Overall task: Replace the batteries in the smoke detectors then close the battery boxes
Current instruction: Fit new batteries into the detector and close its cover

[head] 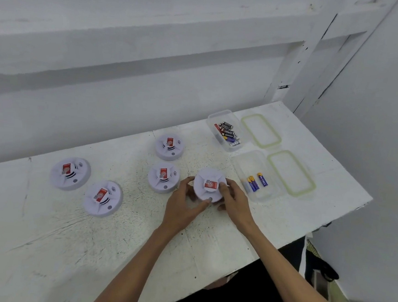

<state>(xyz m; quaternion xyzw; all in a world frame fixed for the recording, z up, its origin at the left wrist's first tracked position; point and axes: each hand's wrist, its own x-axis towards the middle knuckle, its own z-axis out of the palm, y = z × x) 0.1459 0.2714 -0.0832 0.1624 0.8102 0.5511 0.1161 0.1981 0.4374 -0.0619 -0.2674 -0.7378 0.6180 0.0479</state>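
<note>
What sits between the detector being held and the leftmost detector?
Head view: another smoke detector sits between them, beside the left hand gripping the held detector; otherwise bare table.

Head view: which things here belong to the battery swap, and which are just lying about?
In the job:
smoke detector gripped by left hand and right hand; four more detectors; crowded battery box; box with few batteries; two loose lids.

Lying about:
dark strap below the table; white wall post.
</note>
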